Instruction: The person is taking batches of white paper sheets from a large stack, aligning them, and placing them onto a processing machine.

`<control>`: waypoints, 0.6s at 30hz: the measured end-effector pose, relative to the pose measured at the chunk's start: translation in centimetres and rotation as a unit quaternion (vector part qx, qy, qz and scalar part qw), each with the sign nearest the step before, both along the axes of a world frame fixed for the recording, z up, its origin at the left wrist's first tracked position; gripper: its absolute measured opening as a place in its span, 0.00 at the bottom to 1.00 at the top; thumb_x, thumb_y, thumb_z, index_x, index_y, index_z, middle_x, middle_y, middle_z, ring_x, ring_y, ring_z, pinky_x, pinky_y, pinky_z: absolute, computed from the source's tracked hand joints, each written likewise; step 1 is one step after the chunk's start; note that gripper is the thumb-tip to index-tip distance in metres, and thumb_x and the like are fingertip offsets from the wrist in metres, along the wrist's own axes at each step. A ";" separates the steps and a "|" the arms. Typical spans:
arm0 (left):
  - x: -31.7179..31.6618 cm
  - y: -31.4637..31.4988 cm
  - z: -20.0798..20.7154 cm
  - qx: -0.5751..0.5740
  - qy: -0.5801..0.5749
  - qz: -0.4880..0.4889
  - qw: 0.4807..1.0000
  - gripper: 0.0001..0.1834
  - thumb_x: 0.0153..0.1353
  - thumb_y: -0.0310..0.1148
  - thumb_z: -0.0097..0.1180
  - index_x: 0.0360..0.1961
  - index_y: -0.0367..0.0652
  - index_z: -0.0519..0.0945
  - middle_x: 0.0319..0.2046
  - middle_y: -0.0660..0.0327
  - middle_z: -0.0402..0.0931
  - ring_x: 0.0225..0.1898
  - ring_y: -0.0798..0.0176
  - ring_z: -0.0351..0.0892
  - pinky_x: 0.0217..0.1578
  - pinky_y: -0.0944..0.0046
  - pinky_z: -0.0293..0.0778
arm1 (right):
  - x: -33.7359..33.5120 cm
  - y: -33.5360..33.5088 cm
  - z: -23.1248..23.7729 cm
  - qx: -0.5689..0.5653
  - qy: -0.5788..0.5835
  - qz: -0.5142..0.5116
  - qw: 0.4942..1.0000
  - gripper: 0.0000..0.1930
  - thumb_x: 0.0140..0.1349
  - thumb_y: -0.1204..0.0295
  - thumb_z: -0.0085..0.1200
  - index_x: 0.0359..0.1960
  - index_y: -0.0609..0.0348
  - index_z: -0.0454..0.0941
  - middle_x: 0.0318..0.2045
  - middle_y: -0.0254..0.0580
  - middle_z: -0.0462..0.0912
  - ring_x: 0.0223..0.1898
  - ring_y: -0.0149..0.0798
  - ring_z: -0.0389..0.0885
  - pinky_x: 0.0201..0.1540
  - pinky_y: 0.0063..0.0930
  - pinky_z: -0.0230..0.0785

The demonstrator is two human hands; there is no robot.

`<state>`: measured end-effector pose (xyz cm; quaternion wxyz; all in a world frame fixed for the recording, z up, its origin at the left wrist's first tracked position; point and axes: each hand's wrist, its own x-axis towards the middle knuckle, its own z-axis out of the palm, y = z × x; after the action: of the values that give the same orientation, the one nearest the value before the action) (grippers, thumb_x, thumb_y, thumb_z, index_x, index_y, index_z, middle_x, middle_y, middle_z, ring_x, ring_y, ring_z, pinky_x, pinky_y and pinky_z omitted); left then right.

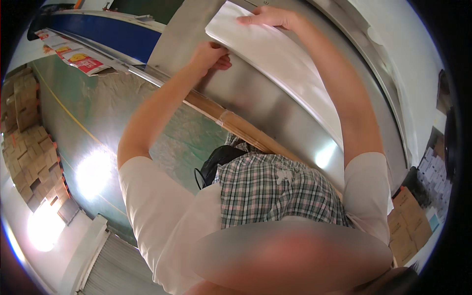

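A long stack of white sheets (275,54) lies at a slant over a grey metal table (290,115). My right hand (273,17) grips the stack at its far edge, thumb on top, with the other fingertips partly hidden. Just left of the stack's near edge, my left hand (211,58) is held low over the metal with its fingers curled in. Its palm faces away, so whatever may be inside cannot be made out.
Brown board edging (231,123) runs along the table's near side, close to my checked apron (285,189). At the left is a blue machine panel (103,34) with red-and-white printed packaging sheets (73,54). Cardboard stacks (34,152) stand farther left; a carton (408,223) is at right.
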<state>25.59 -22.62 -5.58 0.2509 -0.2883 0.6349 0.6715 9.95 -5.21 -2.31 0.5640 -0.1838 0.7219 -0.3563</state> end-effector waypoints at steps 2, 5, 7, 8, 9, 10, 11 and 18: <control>-0.1 -0.1 0.0 -0.001 -0.001 -0.002 1.000 0.08 0.56 0.27 0.50 0.33 0.30 0.73 0.23 0.52 0.75 0.24 0.57 0.79 0.26 0.64 0.79 | 0.6 -0.9 0.1 0.000 -0.002 0.014 1.000 0.43 0.37 0.41 0.62 0.49 0.62 0.70 0.40 0.41 0.77 0.41 0.35 0.76 0.43 0.28 0.69; 0.1 -0.7 -0.4 -0.009 0.013 -0.014 1.000 0.08 0.55 0.27 0.51 0.33 0.31 0.72 0.24 0.52 0.76 0.23 0.57 0.79 0.26 0.63 0.80 | 1.4 -1.0 -0.1 -0.025 -0.014 0.005 1.000 0.40 0.38 0.43 0.63 0.47 0.62 0.71 0.38 0.40 0.78 0.39 0.34 0.77 0.41 0.27 0.70; 0.4 -1.9 -0.8 0.031 0.018 -0.055 0.998 0.09 0.55 0.28 0.53 0.34 0.31 0.72 0.25 0.52 0.76 0.25 0.57 0.80 0.27 0.62 0.79 | 1.7 -0.7 0.0 -0.051 -0.027 -0.019 0.998 0.40 0.38 0.44 0.63 0.47 0.63 0.72 0.37 0.40 0.78 0.37 0.34 0.78 0.40 0.27 0.71; 0.5 -2.8 -0.5 0.030 0.015 -0.056 0.998 0.09 0.55 0.28 0.53 0.34 0.31 0.72 0.25 0.52 0.76 0.25 0.57 0.80 0.27 0.62 0.79 | 1.6 -0.4 0.6 -0.085 -0.054 -0.015 0.995 0.39 0.38 0.44 0.63 0.47 0.63 0.72 0.37 0.40 0.78 0.37 0.33 0.78 0.40 0.27 0.71; 0.5 -4.1 -0.1 0.033 0.017 -0.080 0.996 0.11 0.55 0.29 0.53 0.36 0.32 0.72 0.27 0.53 0.77 0.27 0.58 0.80 0.27 0.63 0.79 | 1.6 -0.2 1.3 -0.120 -0.081 -0.011 0.989 0.39 0.38 0.45 0.63 0.47 0.63 0.72 0.37 0.40 0.78 0.37 0.33 0.78 0.39 0.27 0.71; 0.5 -5.0 0.6 0.034 0.017 -0.104 0.994 0.13 0.55 0.31 0.53 0.38 0.32 0.73 0.28 0.53 0.77 0.28 0.59 0.80 0.28 0.63 0.79 | 1.7 -0.2 2.1 -0.123 -0.084 -0.013 0.989 0.39 0.38 0.45 0.63 0.47 0.63 0.72 0.37 0.40 0.78 0.37 0.33 0.78 0.39 0.27 0.71; 0.5 -5.8 1.1 0.031 0.013 -0.106 0.994 0.13 0.55 0.31 0.53 0.38 0.32 0.73 0.28 0.53 0.77 0.28 0.59 0.80 0.28 0.63 0.79 | 1.8 -0.5 2.8 -0.141 -0.110 0.026 0.984 0.38 0.39 0.45 0.63 0.47 0.63 0.71 0.38 0.40 0.78 0.37 0.33 0.77 0.39 0.27 0.71; -0.9 -9.2 1.8 -0.192 0.057 -0.313 0.928 0.17 0.52 0.32 0.56 0.44 0.38 0.75 0.38 0.60 0.76 0.40 0.69 0.73 0.40 0.70 0.69 | 5.3 -5.6 -1.9 -0.045 0.178 0.073 0.980 0.35 0.44 0.44 0.59 0.45 0.61 0.71 0.37 0.43 0.77 0.37 0.37 0.75 0.38 0.29 0.68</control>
<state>24.71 -31.85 -3.74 0.3514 -0.0785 0.8228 0.4397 15.21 -10.81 -4.23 0.4422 -0.3218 0.7786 -0.3076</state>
